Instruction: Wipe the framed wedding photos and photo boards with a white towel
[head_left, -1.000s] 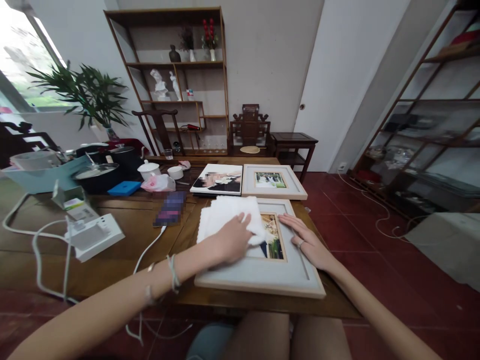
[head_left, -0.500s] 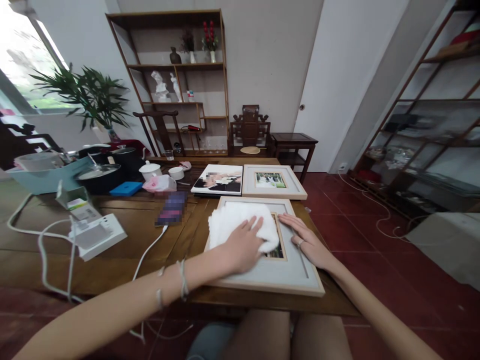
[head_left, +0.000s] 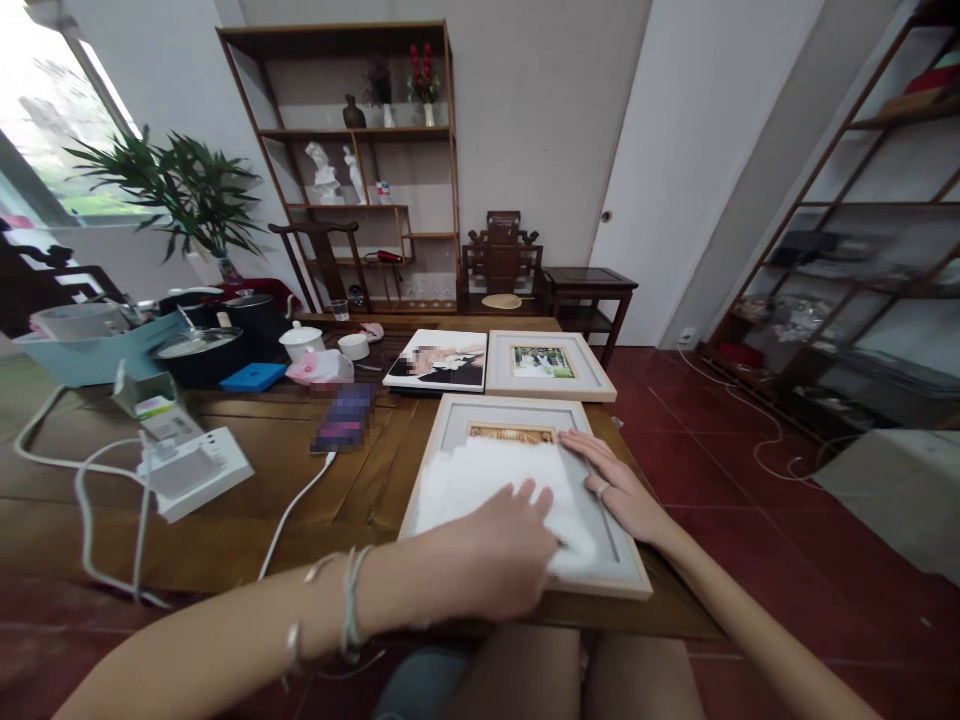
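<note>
A picture frame (head_left: 431, 455) with a pale wood rim and grey mat lies flat on the wooden table before me. Over its lower part is a white cloth (head_left: 480, 480), slightly blurred by motion. My left hand (head_left: 510, 550) presses on this cloth with bent fingers, near the frame's front edge. The top strip of the framed photo (head_left: 514, 434) shows above the cloth; the rest is covered. My right hand (head_left: 619, 490) rests on the frame's right side, fingers stretched out flat over the mat and rim, a ring on one finger.
Behind lie a second frame (head_left: 592, 375) and a photo panel (head_left: 439, 360). Leftward are a phone (head_left: 343, 418) with a white cable, a white device (head_left: 206, 470), a blue box (head_left: 253, 377), a lidded cup (head_left: 301, 342) and pots (head_left: 199, 345). The table edge runs close before me.
My left hand and the cloth have slid toward me over the frame, baring the photo's top strip. My right hand stays in place on the frame's right side.
</note>
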